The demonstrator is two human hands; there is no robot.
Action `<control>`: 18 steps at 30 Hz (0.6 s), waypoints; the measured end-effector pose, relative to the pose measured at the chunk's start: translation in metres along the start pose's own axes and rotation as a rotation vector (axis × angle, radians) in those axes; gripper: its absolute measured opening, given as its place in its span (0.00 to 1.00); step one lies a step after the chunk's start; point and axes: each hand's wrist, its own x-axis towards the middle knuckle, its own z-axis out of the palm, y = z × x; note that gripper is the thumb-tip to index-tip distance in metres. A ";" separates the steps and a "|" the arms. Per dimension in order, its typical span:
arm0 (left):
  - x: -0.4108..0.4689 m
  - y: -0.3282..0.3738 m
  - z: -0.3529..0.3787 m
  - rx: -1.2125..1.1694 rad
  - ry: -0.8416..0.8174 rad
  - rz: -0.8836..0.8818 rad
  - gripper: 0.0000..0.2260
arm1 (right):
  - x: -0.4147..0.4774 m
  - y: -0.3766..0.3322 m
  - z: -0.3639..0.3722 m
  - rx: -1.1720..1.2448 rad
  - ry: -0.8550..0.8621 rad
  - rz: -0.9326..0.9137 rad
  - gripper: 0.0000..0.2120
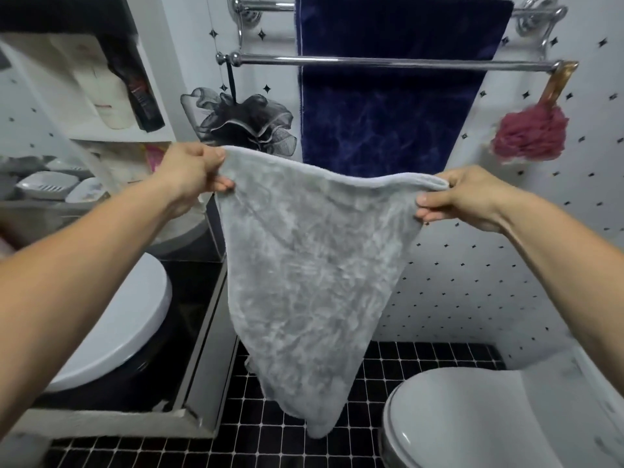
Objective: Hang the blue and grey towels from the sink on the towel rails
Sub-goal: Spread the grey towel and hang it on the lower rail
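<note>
Head camera, one wide-angle view, looking forward and down.
It faces the tiled wall with the towel rails (395,64) near the top edge; both forearms reach in from the bottom corners, close to the lens.

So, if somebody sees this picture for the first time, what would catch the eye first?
First, the soft grey towel in the centre, stretched between the left hand and the right hand by its top corners. Behind it, a dark blue towel already hangs from the upper chrome towel rail. A pink mesh bath sponge dangles at the right end of the lower rail.
</note>
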 end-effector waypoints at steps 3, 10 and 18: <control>0.004 -0.003 -0.007 -0.010 0.096 -0.043 0.06 | -0.003 0.006 0.008 -0.088 -0.128 -0.032 0.09; 0.000 -0.013 -0.003 0.046 -0.006 -0.051 0.09 | 0.014 0.004 -0.013 -0.083 0.270 -0.013 0.15; 0.015 -0.032 -0.016 0.048 0.269 -0.104 0.10 | -0.038 0.004 0.060 -0.411 -0.407 -0.179 0.13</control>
